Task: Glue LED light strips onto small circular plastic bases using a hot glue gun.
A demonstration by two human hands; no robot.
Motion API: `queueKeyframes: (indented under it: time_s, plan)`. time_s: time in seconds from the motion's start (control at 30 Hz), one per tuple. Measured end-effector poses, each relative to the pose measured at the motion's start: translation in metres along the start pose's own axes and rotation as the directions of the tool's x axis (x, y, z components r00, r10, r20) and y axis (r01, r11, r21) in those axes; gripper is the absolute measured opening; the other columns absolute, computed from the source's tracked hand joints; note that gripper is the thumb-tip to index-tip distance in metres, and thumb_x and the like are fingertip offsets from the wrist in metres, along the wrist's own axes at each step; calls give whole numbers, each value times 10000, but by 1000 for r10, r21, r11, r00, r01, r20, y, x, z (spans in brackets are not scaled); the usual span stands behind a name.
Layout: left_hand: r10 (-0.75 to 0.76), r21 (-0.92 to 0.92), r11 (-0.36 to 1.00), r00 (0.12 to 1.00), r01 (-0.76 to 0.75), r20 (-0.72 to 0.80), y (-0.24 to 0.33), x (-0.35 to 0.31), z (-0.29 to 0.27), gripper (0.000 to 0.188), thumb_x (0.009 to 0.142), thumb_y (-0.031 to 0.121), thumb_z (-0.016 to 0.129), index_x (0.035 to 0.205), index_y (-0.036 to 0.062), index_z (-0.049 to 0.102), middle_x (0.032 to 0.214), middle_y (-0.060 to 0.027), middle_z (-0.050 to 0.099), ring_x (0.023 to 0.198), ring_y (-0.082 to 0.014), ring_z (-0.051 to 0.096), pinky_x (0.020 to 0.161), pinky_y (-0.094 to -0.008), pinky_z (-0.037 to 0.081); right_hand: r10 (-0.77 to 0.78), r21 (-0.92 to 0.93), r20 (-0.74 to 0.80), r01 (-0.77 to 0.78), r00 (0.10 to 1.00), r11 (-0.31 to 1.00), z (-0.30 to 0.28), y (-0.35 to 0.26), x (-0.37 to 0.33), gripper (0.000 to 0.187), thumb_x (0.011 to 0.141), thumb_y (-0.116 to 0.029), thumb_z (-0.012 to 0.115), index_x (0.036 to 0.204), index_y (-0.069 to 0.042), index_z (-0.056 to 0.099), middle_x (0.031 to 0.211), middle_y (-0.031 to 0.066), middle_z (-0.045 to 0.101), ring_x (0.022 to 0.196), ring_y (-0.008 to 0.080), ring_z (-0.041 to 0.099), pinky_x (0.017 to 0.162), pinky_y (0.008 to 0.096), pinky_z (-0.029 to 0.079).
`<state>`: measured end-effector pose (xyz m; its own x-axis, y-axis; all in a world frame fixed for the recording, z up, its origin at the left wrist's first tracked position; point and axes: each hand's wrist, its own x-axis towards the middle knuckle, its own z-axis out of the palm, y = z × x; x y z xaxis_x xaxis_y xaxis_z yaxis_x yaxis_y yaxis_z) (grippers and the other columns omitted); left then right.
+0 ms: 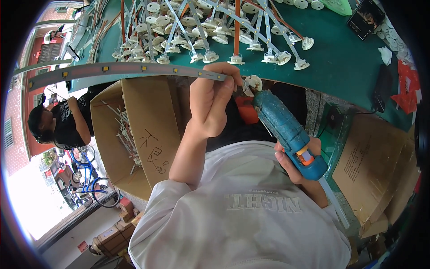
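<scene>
My left hand (pixel 212 96) pinches one end of a long LED strip (pixel 123 69), which arches out to the left above the table edge with its small yellow diodes facing up. Just right of those fingertips is a round white disc (pixel 254 83); whether the hand also grips it is hard to make out. In my right hand (pixel 293 166) is a teal glue gun (pixel 282 117), smeared with residue, its nozzle tip up against the disc. A translucent glue stick (pixel 333 204) sticks out of its rear end.
Across the green table (pixel 329 67) lie many LED strips with white round ends (pixel 210 56). A phone (pixel 366 20) and a red plastic bag (pixel 406 87) are at the right. Cardboard boxes flank me, the left box (pixel 152 134) holding thin strips. Another person (pixel 67 116) is at far left.
</scene>
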<state>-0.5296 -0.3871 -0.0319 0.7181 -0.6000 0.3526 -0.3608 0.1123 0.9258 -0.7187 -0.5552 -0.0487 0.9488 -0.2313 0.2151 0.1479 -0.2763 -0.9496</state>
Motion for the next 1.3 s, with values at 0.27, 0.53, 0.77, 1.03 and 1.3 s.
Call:
queueKeyframes:
  time_s: [0.27, 0.53, 0.77, 1.03, 1.3]
  plan:
    - [0, 88, 996, 999, -2, 32, 0, -1, 1, 215, 981, -53, 444, 1177, -66, 532, 968, -130, 625, 827, -137, 525, 765, -264, 449, 3, 38, -19, -3, 1000, 999, 4, 5, -3, 153, 783, -108, 767, 769, -49, 626, 589, 47, 585, 458, 186, 559, 467, 281, 440]
    - [105, 71, 992, 994, -105, -5, -5, 3, 4, 193, 955, -62, 484, 1124, -59, 577, 864, -109, 639, 712, -143, 556, 654, -256, 452, -15, -29, -1, 15, 1000, 999, 1, 5, -2, 156, 779, -112, 782, 812, -41, 646, 614, 55, 610, 479, 193, 594, 483, 278, 466]
    - [33, 150, 988, 999, -38, 41, -5, -2, 4, 219, 995, -34, 470, 1197, -60, 548, 949, -111, 639, 785, -110, 523, 719, -239, 445, 64, -118, -4, -64, 998, 991, -4, -13, -1, 208, 749, -145, 823, 841, -50, 662, 633, 65, 634, 504, 215, 625, 508, 303, 503]
    - [5, 132, 991, 1000, -3, -14, 4, -2, 4, 198, 1007, -4, 502, 1188, -51, 569, 936, -87, 638, 784, -99, 525, 714, -237, 444, 93, -138, 129, -75, 987, 988, -20, -30, 2, 216, 775, -114, 788, 941, -22, 686, 732, 127, 695, 627, 290, 704, 584, 352, 553]
    - [56, 191, 981, 947, 6, -317, 10, 9, -27, 188, 1001, 43, 588, 1170, -40, 598, 920, -57, 662, 787, -82, 590, 691, -226, 478, 76, -275, 174, -26, 982, 961, -16, -28, 10, 223, 733, -117, 814, 870, -4, 679, 712, 144, 670, 615, 296, 677, 581, 357, 522]
